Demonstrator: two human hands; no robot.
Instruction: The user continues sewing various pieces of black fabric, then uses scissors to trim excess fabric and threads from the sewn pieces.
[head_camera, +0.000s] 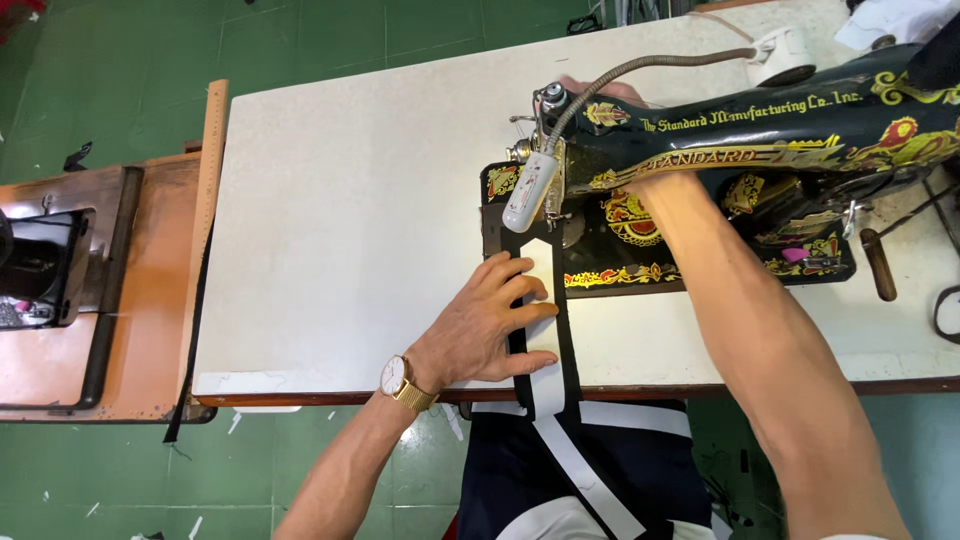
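My left hand (490, 325), with a gold wristwatch, lies flat with fingers spread on a black and white fabric strip (545, 300) at the table's near edge. The strip runs from my lap up under the needle of a black sewing machine (760, 150) with gold and red ornament. My right forearm (760, 330) reaches under and behind the machine's arm. Only a few fingertips of my right hand (600, 90) show above the machine head; what they touch is hidden.
The machine sits on a white table (350, 200). A small white lamp (527, 190) on a flexible grey neck hangs by the needle. A wooden ruler (210, 170) lies along the table's left edge, beside a brown wooden sewing table (110, 300). Green tiled floor (120, 60) surrounds everything.
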